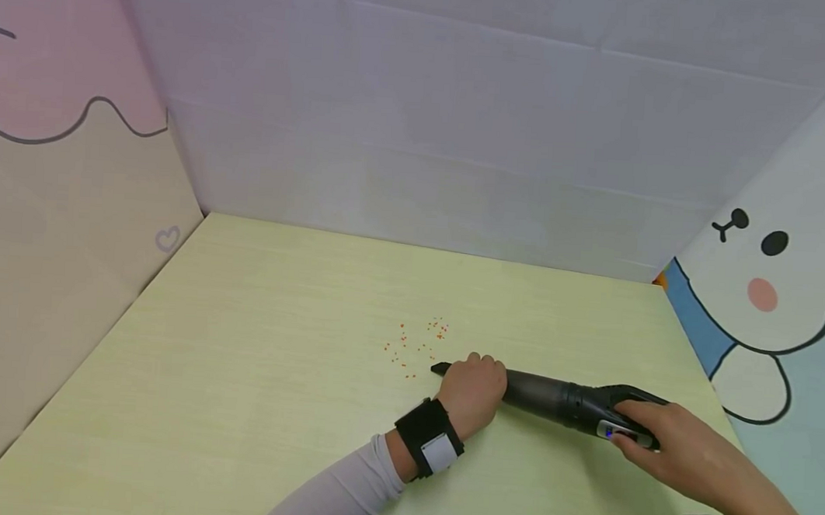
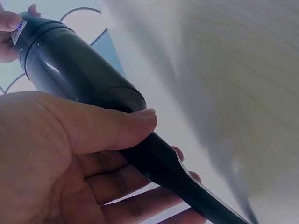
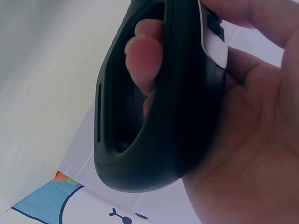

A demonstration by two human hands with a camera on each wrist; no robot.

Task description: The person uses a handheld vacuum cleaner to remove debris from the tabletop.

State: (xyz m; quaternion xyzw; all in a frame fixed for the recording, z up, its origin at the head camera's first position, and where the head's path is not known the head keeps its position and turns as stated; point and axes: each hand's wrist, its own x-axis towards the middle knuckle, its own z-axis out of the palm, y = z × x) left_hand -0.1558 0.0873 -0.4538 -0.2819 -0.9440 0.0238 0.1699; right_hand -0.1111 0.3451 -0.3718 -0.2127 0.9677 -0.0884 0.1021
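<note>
A black handheld vacuum cleaner (image 1: 541,395) lies across both hands above the table. My right hand (image 1: 699,451) grips its looped handle (image 3: 196,116), fingers passing through the opening, thumb by the light-coloured control panel (image 1: 627,434). Toward the front, my left hand (image 1: 474,393) holds the narrow nozzle (image 2: 163,163), thumb on one side and fingers curled under the other. The nozzle's tip (image 1: 439,368) points left, just beside scattered small orange-red crumbs (image 1: 418,347). Whether the tip touches the tabletop cannot be told.
The pale wood-grain table (image 1: 238,373) is bounded by a white back panel (image 1: 419,133), a pink and beige panel (image 1: 51,215) on the left, and a cartoon-printed panel (image 1: 805,255) on the right. A black strap with a white patch (image 1: 437,452) circles the left wrist.
</note>
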